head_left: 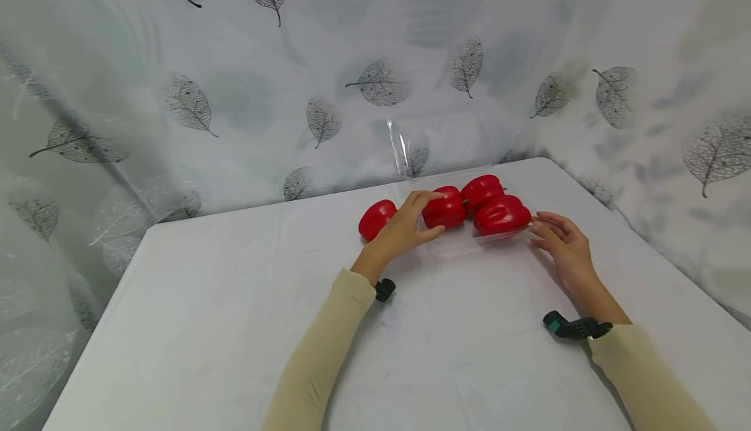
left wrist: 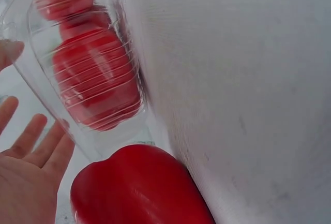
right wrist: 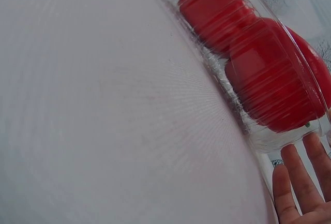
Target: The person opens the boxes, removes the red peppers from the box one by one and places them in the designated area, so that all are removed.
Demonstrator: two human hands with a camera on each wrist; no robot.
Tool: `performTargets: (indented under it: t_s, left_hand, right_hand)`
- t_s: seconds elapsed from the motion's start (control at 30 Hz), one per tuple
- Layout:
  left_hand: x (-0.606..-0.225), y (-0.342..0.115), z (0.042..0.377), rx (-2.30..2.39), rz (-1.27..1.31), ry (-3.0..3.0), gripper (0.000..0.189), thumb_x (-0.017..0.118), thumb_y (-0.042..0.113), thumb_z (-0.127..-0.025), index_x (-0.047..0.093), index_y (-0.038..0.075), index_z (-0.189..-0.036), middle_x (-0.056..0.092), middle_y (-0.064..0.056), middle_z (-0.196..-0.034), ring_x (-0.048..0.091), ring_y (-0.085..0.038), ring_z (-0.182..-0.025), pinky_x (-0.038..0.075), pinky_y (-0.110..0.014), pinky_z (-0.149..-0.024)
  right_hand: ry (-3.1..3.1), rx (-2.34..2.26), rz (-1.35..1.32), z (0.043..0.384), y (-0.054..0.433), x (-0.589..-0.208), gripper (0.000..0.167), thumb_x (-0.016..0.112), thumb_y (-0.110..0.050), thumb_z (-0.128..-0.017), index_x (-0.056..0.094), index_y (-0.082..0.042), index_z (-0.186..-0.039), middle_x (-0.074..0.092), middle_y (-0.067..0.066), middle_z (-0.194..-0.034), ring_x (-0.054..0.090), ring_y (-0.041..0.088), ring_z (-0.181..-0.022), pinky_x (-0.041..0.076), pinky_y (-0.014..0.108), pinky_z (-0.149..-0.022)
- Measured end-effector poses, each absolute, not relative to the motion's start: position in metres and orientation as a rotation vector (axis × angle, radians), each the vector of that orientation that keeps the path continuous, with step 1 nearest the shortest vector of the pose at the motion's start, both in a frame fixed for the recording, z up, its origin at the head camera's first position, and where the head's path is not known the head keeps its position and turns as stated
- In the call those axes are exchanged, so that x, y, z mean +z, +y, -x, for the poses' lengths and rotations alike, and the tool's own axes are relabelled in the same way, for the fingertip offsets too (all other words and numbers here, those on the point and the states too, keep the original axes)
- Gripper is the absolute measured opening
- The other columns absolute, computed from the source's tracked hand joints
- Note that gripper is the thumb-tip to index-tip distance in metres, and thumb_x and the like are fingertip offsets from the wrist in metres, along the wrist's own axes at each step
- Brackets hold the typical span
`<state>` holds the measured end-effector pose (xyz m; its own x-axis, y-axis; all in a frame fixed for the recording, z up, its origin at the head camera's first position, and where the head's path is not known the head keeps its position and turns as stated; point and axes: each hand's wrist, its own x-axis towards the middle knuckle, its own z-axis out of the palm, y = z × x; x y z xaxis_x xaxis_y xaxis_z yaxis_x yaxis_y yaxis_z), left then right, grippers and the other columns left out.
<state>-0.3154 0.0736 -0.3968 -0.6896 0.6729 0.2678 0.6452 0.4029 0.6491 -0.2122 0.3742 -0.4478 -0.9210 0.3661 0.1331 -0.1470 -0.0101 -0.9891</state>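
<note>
A clear plastic clamshell box (head_left: 452,246) holds three red bell peppers, one at the left (head_left: 444,208), one at the back (head_left: 482,190) and one at the right (head_left: 502,214). Its see-through lid (head_left: 440,144) stands raised behind. Another red bell pepper (head_left: 375,220) lies outside, left of the box. My left hand (head_left: 401,225) is spread at the box's left end, fingers and thumb apart near the left pepper; whether it touches the box I cannot tell. At the right end, my right hand (head_left: 564,246) holds its extended fingers (right wrist: 300,180) against or close to the box wall.
The box stands near the back edge of a white table (head_left: 235,326). A leaf-patterned curtain (head_left: 246,92) hangs behind and at both sides. Each wrist wears a dark band, the right one (head_left: 577,328) showing more fully.
</note>
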Motion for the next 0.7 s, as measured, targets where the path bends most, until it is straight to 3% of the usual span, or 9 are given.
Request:
performTargets:
  t_s: [0.4, 0.7]
  left_hand:
    - [-0.397, 0.083, 0.319, 1.143, -1.126, 2.62, 0.065, 0.071, 0.022, -0.09, 0.039, 0.017, -0.146, 0.036, -0.006, -0.147, 0.037, -0.02, -0.136, 0.046, -0.036, -0.104]
    - [-0.396, 0.09, 0.325, 1.136, -1.053, 2.623, 0.068, 0.072, 0.022, -0.089, 0.036, 0.018, -0.147, 0.036, -0.005, -0.147, 0.037, -0.02, -0.135, 0.049, -0.038, -0.1]
  right_hand:
    - [-1.964, 1.97, 0.309, 0.211, 0.374, -0.445, 0.044, 0.068, -0.034, -0.09, 0.053, -0.019, -0.128, 0.06, -0.012, -0.113, 0.063, 0.0, -0.097, 0.052, 0.012, -0.077]
    - [-1.965, 1.968, 0.323, 0.211, 0.374, -0.445, 0.042, 0.069, -0.034, -0.09, 0.054, -0.019, -0.127, 0.061, -0.014, -0.11, 0.063, 0.001, -0.097, 0.052, 0.012, -0.077]
